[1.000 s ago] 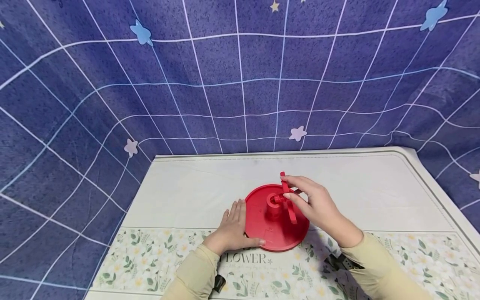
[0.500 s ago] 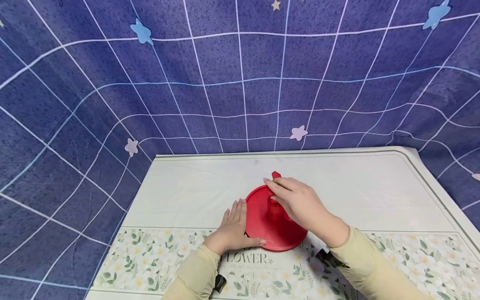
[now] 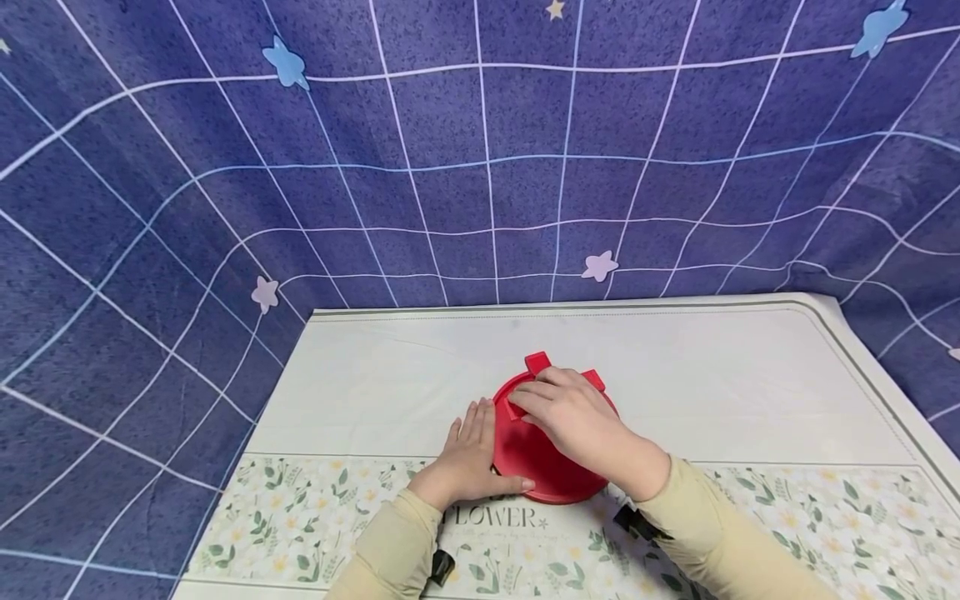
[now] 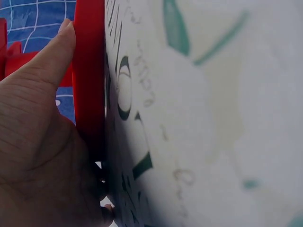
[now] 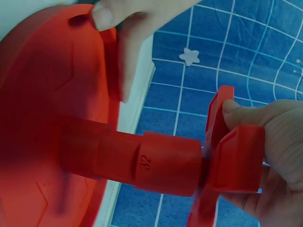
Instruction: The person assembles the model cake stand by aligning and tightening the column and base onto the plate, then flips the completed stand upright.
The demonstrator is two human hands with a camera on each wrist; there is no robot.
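A round red base [image 3: 555, 475] lies on the table with a central post rising from it. My left hand [image 3: 461, 467] rests along its left edge with fingers extended; in the left wrist view the thumb [image 4: 54, 54] lies over the rim [image 4: 90, 94]. My right hand [image 3: 581, 421] grips a red piece with several flat arms [image 5: 236, 158], held above the base. From the right wrist view, its stem marked 32 [image 5: 168, 163] lines up with the post [image 5: 85, 149] and appears joined to it. The palm hides most of this piece in the head view.
A white tablecloth with a floral band [image 3: 315, 517] and printed lettering covers the table. Blue grid-patterned fabric with stars [image 3: 450, 167] hangs behind and to the left. Dark wrist straps [image 3: 637, 527] sit over the sleeves.
My right hand has brought the armed red piece left from beside the post to over it, turning it from sideways to stem-down. The left hand keeps its place on the base.
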